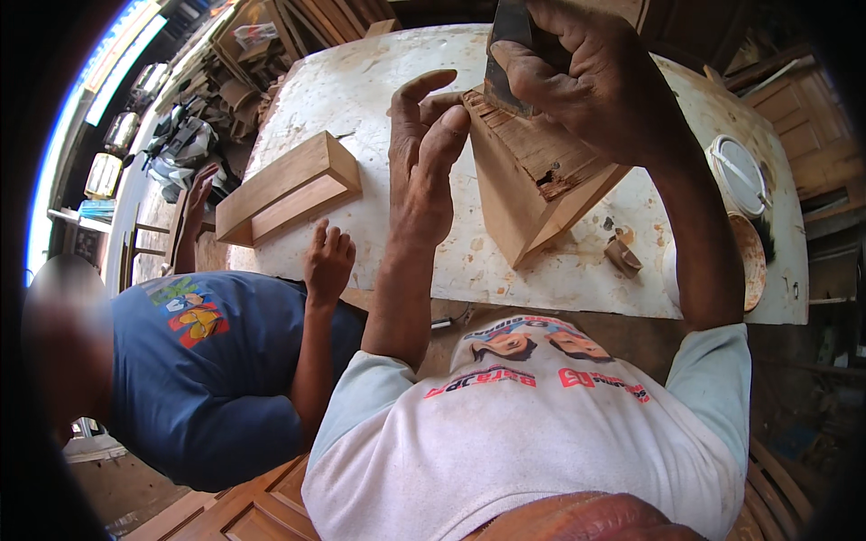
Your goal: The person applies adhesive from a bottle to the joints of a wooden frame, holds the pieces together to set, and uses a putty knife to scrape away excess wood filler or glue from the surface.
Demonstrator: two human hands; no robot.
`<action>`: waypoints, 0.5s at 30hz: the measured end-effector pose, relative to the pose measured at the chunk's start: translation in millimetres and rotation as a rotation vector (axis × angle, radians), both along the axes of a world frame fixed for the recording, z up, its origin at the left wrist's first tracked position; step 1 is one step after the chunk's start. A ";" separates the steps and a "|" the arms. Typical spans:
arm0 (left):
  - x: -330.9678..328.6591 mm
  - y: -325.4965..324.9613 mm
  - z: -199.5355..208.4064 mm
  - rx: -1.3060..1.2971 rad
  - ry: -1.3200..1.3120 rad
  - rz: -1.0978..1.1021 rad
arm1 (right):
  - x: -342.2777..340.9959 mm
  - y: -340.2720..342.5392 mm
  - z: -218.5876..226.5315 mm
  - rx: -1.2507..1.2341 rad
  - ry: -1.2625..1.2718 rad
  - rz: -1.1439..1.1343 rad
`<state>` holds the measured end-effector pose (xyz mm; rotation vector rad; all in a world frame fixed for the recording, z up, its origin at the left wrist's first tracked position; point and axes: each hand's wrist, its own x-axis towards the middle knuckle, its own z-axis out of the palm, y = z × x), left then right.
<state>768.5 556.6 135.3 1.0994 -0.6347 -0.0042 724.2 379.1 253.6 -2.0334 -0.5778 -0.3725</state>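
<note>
My right hand [586, 81] grips a flat, dark scraper [510, 77]. The scraper's wide lower edge meets the far left corner of a wooden box-like piece [505, 185]. Rough, split wood and a dark broken hole show on this piece's top face. Beside that same corner is my left hand [424, 153], its fingers apart and curved, with nothing in them. Its thumb tip is close to the wood; whether they touch, I cannot tell. The piece stands on a white, stained table [406, 54].
Left on the table lies another wooden box-like piece [293, 185], near the hands of a co-worker in a blue shirt [216, 379]. A curled wood scrap [622, 257] and a round white-lidded tub [738, 171] lie to the right. Wood offcuts [239, 99] are piled beyond the table.
</note>
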 end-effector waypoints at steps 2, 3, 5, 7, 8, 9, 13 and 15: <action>4.8 1.8 -3.2 0.132 0.025 -0.059 | -6.9 6.4 2.6 0.027 -0.022 0.006; 5.3 0.9 -0.4 0.168 0.001 -0.078 | -9.3 8.7 2.8 0.041 -0.031 0.010; 8.3 -3.0 0.7 0.089 0.044 -0.142 | -1.7 5.3 -2.0 0.027 -0.014 0.005; 6.2 -5.0 5.2 0.015 0.102 -0.212 | -2.8 5.8 -1.4 0.029 -0.023 -0.011; 3.8 -6.1 7.5 -0.019 0.146 -0.254 | -9.0 9.8 1.9 0.038 -0.032 -0.030; 1.4 -7.6 9.5 -0.053 0.191 -0.296 | -8.0 9.0 -0.9 0.031 -0.052 -0.034; -1.3 -15.8 10.5 -0.250 0.368 -0.397 | 0.5 1.0 -11.6 0.013 -0.057 -0.025; 5.1 -10.5 2.9 -0.304 0.370 -0.445 | 0.6 1.3 -11.7 0.002 -0.084 -0.029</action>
